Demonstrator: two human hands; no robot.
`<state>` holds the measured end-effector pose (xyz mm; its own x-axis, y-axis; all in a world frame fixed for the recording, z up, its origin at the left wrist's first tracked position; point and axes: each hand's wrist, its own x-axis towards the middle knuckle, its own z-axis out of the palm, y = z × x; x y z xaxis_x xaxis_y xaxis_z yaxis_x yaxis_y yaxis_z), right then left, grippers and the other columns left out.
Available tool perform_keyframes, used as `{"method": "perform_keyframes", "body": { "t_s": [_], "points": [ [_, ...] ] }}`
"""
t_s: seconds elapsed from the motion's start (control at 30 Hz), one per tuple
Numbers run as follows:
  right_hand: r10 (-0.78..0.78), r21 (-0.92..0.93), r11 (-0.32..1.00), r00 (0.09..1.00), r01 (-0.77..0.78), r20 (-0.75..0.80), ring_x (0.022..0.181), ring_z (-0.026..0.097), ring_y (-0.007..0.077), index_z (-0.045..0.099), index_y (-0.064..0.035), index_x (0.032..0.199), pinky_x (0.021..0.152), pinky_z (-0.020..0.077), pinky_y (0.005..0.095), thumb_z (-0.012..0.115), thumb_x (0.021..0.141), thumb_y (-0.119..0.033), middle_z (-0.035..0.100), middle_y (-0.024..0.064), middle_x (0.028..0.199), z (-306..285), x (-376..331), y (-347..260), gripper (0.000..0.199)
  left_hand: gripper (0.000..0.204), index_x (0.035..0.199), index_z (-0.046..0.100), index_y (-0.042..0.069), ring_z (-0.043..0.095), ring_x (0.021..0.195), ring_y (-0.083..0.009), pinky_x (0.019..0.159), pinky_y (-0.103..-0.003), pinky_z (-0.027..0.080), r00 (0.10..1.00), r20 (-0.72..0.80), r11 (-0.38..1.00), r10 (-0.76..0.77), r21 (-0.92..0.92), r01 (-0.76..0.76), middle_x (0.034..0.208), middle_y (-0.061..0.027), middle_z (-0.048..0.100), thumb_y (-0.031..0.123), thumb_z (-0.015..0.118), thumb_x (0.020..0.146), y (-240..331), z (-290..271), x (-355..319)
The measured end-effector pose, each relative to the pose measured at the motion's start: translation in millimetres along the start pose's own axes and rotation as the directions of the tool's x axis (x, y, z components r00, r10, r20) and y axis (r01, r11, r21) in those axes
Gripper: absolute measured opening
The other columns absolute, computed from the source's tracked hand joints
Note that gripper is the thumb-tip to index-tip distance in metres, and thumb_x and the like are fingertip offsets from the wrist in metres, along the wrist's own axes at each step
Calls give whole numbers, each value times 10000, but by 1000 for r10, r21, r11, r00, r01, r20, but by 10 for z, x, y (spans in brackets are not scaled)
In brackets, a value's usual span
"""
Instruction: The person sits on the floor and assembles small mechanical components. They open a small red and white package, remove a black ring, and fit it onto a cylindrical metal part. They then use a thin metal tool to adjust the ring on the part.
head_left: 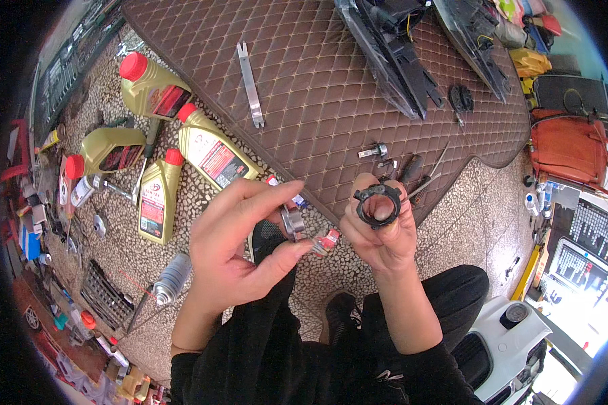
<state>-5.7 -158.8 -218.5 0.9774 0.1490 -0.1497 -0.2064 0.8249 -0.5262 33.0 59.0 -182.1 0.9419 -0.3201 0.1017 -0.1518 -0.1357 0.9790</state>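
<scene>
A pebbled stone floor (452, 229) fills the view, with a brown quilted mat (317, 81) laid across its upper part. On the mat lie a flat metal pry tool (250, 84) and dark headlight housings (398, 54). To the left on the floor stand several gold oil bottles (159, 199) with red caps, beside a silver spray can (171, 277). The person sits, black-clad knees below. The left hand (240, 246) pinches a small round metal part (292, 221) between thumb and fingers. The right hand (382, 233), just beside it, grips a black ring-shaped adapter (378, 204), held upright at the fingertips above the mat's edge.
</scene>
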Motion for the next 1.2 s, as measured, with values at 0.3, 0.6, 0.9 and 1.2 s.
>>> {"method": "perform_keyframes", "body": {
  "t_s": [0.3,0.6,0.9,1.2],
  "points": [
    [39,199,979,999,-43,23,718,478,118,647,-54,994,554,364,235,818,876,-197,542,94,1079,19,-3,55,252,529,1243,692,-24,644,838,-210,751,-303,530,996,-27,993,82,82,-80,995,-126,653,100,861,757,115,-25,68],
    [-91,-224,972,993,71,-77,877,601,165,677,-46,958,730,482,283,804,871,-166,643,129,1072,148,2,71,195,540,1253,689,0,651,801,-185,719,-296,535,995,19,987,100,127,-101,984,-112,658,52,856,742,210,-41,108],
    [-231,-548,816,973,182,-21,869,641,190,683,-36,946,747,527,323,810,868,-199,671,169,1065,237,-27,-26,220,482,1177,697,-11,679,794,-179,739,-296,542,999,28,996,32,-81,-30,964,-112,681,108,879,747,118,-71,136],
    [-247,-625,765,967,157,-60,929,640,201,677,-34,954,835,519,350,803,876,-156,671,173,1099,271,-39,23,193,508,1161,687,-23,686,815,-204,706,-310,560,990,-9,970,140,200,-136,1014,-127,668,139,904,731,254,-20,141]
  ]
}}
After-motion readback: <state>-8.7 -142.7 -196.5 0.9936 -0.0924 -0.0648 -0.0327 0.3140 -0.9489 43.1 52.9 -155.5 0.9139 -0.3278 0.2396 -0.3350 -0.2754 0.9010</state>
